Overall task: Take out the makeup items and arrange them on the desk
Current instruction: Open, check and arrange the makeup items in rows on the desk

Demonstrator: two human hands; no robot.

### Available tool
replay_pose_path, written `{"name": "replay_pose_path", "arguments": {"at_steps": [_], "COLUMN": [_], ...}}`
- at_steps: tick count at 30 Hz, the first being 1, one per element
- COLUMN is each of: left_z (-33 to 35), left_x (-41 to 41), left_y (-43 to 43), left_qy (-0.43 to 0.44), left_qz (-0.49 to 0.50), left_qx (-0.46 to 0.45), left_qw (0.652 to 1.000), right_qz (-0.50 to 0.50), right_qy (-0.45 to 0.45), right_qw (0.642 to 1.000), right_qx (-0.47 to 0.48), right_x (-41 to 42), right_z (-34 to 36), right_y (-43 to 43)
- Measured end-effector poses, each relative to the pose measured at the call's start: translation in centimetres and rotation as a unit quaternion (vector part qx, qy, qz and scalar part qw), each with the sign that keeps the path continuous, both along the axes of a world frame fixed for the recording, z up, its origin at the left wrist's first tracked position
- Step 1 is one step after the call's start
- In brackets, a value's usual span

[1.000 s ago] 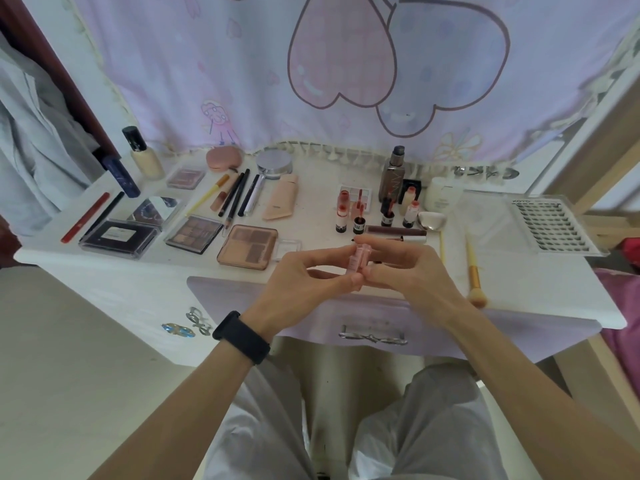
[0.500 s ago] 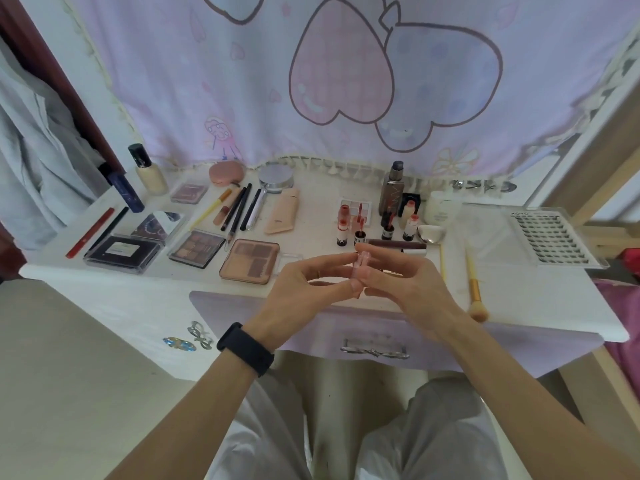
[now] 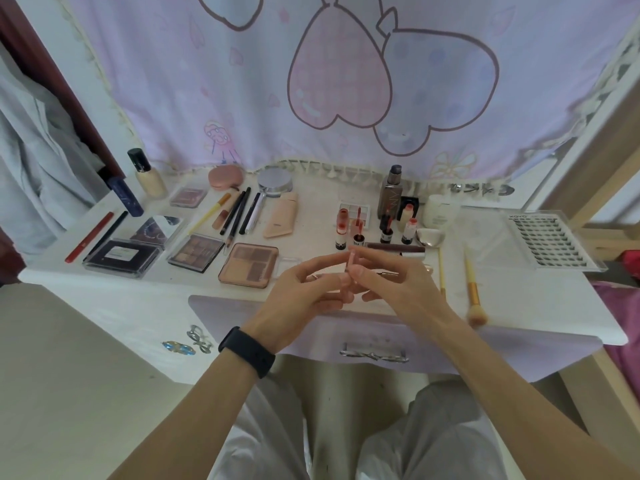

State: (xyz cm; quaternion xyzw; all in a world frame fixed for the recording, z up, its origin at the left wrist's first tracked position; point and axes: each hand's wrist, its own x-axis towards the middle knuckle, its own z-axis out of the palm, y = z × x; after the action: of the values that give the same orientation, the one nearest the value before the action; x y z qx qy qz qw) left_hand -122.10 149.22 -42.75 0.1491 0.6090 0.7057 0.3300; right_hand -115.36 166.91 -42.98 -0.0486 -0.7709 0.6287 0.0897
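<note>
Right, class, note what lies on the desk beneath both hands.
A dark tube pokes out past the right hand; white desk shows around. It and the left hand, pinching a pink tube, cover the rest.

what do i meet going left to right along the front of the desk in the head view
red pencil, black palette case, brown eyeshadow palette, pink blush palette, pink lip tube, fluffy makeup brush, false lash tray

I'm in a bedroom at home: my white dressing table [image 3: 519,306], with its drawer [image 3: 374,337], stands before a heart-print curtain [image 3: 242,98]. Eyeshadow palettes [image 3: 249,266] cover it, and grey clothes [image 3: 34,150] hang far left.
</note>
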Motion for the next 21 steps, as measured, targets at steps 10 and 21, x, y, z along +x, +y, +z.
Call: {"name": "replay_pose_path", "arguments": {"at_steps": [10,21], "left_z": [0.6,1.4], "left_x": [-0.6,-0.4], "left_y": [-0.1,0.4], "left_qy": [-0.095,-0.177], "left_qz": [-0.041,0.005], "left_qx": [0.03,-0.019], "left_qw": [0.994,0.984], "right_qz": [0.01,0.066], "right_qy": [0.137,0.119], "right_qw": [0.935,0.929], "right_qx": [0.327,0.345], "right_x": [0.2,0.3], "right_z": [0.4,1.1], "right_y": [0.2,0.0]}}
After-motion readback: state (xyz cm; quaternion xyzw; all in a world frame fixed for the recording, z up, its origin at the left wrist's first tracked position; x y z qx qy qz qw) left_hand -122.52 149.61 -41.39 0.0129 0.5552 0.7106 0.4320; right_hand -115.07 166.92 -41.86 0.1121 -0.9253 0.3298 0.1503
